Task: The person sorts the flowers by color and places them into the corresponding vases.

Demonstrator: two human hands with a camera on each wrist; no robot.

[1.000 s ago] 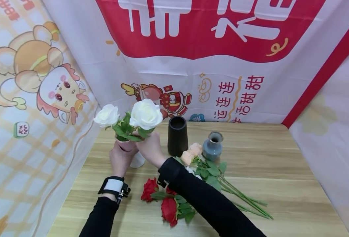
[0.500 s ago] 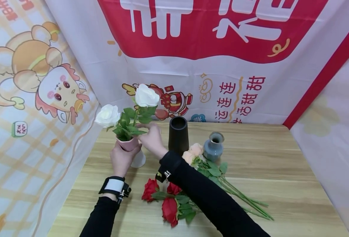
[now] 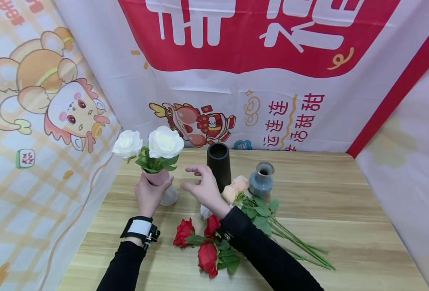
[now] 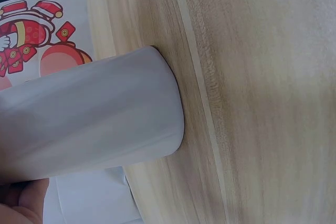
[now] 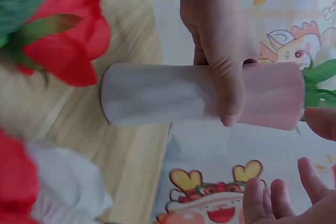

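Observation:
My left hand grips a vase, pink at the top and white below, around its middle; the thumb crosses the front in the right wrist view. In the left wrist view the white lower part stands on the wooden table. Two white roses, one large and one further left, rise from the vase's mouth with green leaves; their stems are hidden inside. To the right of the vase, my right hand is apart from it, fingers loosely bent and holding nothing.
A black vase stands behind the right hand, with a blue-grey vase to its right. Peach roses with long green stems lie before them. Red roses lie nearer, beside a partly hidden white flower.
The right hand has let go and drawn back rightward from the vase. The larger white rose rose at half a second ago, then sank lower into the vase. The left hand kept its grip.

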